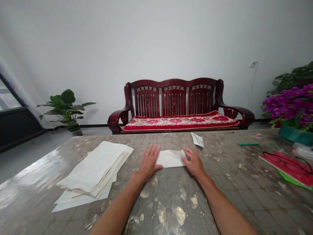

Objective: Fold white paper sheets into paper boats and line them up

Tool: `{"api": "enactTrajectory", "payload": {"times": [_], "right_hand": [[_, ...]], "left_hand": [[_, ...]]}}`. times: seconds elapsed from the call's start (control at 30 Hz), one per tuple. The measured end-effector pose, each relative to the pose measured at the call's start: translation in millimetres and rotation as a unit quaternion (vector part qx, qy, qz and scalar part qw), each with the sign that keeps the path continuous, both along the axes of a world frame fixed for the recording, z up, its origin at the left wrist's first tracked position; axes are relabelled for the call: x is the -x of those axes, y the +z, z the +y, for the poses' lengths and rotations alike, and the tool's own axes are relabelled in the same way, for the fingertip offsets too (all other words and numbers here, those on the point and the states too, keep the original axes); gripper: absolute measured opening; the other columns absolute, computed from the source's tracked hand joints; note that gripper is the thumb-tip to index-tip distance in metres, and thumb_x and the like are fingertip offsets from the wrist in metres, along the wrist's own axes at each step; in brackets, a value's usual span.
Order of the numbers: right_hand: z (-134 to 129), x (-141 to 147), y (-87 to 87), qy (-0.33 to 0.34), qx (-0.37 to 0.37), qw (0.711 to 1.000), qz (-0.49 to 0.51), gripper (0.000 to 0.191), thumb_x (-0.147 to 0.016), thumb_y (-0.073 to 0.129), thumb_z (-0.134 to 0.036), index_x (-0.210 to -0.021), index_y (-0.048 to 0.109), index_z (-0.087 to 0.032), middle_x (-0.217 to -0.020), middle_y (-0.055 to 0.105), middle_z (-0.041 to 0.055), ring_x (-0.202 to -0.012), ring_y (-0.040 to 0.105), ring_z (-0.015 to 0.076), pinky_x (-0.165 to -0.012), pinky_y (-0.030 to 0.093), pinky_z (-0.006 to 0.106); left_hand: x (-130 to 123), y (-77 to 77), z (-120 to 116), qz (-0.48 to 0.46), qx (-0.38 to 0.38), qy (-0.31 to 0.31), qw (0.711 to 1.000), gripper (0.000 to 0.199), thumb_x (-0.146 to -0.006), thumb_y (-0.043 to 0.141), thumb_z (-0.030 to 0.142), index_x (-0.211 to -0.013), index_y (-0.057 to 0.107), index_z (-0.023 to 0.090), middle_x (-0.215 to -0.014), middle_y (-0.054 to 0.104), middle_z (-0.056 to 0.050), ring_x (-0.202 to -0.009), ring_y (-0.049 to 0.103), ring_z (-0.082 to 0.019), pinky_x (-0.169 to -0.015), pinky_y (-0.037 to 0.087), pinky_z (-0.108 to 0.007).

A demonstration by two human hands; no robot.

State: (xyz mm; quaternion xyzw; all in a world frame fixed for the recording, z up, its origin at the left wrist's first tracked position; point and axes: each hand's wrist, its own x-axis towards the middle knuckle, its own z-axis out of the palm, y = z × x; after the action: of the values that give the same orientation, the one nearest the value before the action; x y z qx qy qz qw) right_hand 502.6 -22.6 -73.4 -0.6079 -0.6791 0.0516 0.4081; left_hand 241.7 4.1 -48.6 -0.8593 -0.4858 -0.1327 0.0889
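Room: dark red wooden bench [172, 101] by white wall [97, 55], counter [234, 160] in front.
Left hand [148, 161]: open, flat, touching folded paper's left end.
Right hand [194, 162]: open, fingers on its right end, no grip.
Folded paper [170, 158]: on counter between hands.
Nearby: paper stack [96, 166] left; small folded slip [197, 139] beyond.

Left hand [149, 162] and right hand [194, 162] palms down, angled inward

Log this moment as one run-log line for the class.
left hand: at white paper | right hand: on its edge | paper stack: beside left hand
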Motion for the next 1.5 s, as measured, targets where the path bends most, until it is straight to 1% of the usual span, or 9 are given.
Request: {"api": "enactTrajectory", "payload": {"times": [0.13,0.23,0.3,0.47,0.67,0.87,1.13,1.37,1.5], "right_hand": [[-11,12,8.8,0.046,-0.088,0.994,0.048,0.017,-0.082,0.055,-0.029,-0.085,0.071,-0.025,-0.104,0.073,0.0074,-0.115,0.059,0.0252,-0.105,0.042,0.044],[-21,22,16.5,0.085,-0.116,0.989,0.019,0.017,-0.084,0.054,-0.028,-0.084,0.071,-0.027,-0.098,0.074,0.0059,-0.113,0.061,0.0239,-0.105,0.042,0.043],[-25,20,20.6,0.106,-0.136,0.985,-0.017,0.019,-0.082,0.054,-0.026,-0.091,0.071,-0.026,-0.103,0.074,0.0056,-0.116,0.059,0.0234,-0.108,0.04,0.043],[-19,-14,17.9,0.002,-0.121,0.991,-0.05,0.058,-0.076,0.052,-0.022,-0.133,0.054,-0.017,-0.139,0.055,0.0111,-0.131,0.046,0.0249,-0.113,0.033,0.043],[-10,-19,7.2,0.035,-0.057,0.993,-0.095,0.08,-0.072,0.051,-0.017,-0.149,0.033,-0.016,-0.153,0.039,0.0108,-0.14,0.034,0.0246,-0.117,0.028,0.044],[-22,16,18.3,0.127,-0.054,0.979,-0.151,0.061,-0.087,0.055,-0.035,-0.146,0.042,-0.022,-0.156,0.034,0.0078,-0.143,0.029,0.0251,-0.117,0.027,0.045],[-26,17,21.4,0.239,-0.017,0.951,-0.197,0.015,-0.087,0.065,-0.04,-0.093,0.077,-0.034,-0.128,0.066,-0.001,-0.138,0.04,0.0239,-0.117,0.021,0.048],[-21,11,14.6,0.219,0.053,0.955,-0.192,0.018,-0.087,0.061,-0.03,-0.097,0.076,-0.034,-0.113,0.072,-0.0012,-0.127,0.052,0.0211,-0.117,0.02,0.045],[-22,9,11.2,0.232,0.036,0.957,-0.171,0.018,-0.083,0.064,-0.031,-0.096,0.076,-0.032,-0.111,0.073,-0.0001,-0.117,0.058,0.0202,-0.113,0.027,0.041]], "left_hand": [[-5,13.9,5,-0.048,-0.007,-0.042,0.998,0.086,-0.076,0.076,0.04,-0.149,0.033,0.024,-0.147,0.048,-0.014,-0.144,0.03,-0.034,-0.117,0.017,-0.06],[-2,25.0,3,-0.118,-0.026,-0.068,0.99,0.043,-0.083,0.067,0.027,-0.125,0.059,0.025,-0.117,0.069,-0.007,-0.12,0.057,-0.025,-0.118,0.019,-0.054],[4,30.6,-1,-0.16,-0.037,-0.09,0.982,0.015,-0.085,0.06,0.019,-0.096,0.069,0.025,-0.097,0.072,-0.002,-0.102,0.064,-0.019,-0.119,0.02,-0.049],[26,24.1,-14,-0.25,-0.035,-0.154,0.955,0.021,-0.082,0.05,0.01,-0.077,0.066,0.024,-0.081,0.072,0.001,-0.105,0.065,-0.019,-0.12,0.017,-0.05],[39,-2.1,-24,-0.276,0.022,-0.209,0.938,0.018,-0.086,0.05,0.016,-0.075,0.062,0.022,-0.092,0.076,-0.003,-0.12,0.06,-0.022,-0.121,0.014,-0.054],[42,-11.0,-27,-0.249,0.08,-0.219,0.94,0.014,-0.088,0.053,0.021,-0.076,0.061,0.022,-0.106,0.075,-0.006,-0.132,0.051,-0.022,-0.12,0.018,-0.053],[50,-18.7,-23,-0.171,0.092,-0.162,0.968,0.008,-0.083,0.062,0.018,-0.084,0.068,0.023,-0.118,0.071,-0.006,-0.136,0.046,-0.024,-0.119,0.022,-0.052],[62,-1.1,-41,-0.124,0.076,-0.131,0.981,0.023,-0.078,0.069,0.028,-0.101,0.072,0.029,-0.134,0.061,-0.005,-0.14,0.038,-0.027,-0.12,0.016,-0.054],[64,-5.2,-38,-0.12,0.085,-0.109,0.983,0.022,-0.079,0.068,0.024,-0.098,0.075,0.032,-0.132,0.063,-0.003,-0.137,0.043,-0.027,-0.119,0.021,-0.054]]}}
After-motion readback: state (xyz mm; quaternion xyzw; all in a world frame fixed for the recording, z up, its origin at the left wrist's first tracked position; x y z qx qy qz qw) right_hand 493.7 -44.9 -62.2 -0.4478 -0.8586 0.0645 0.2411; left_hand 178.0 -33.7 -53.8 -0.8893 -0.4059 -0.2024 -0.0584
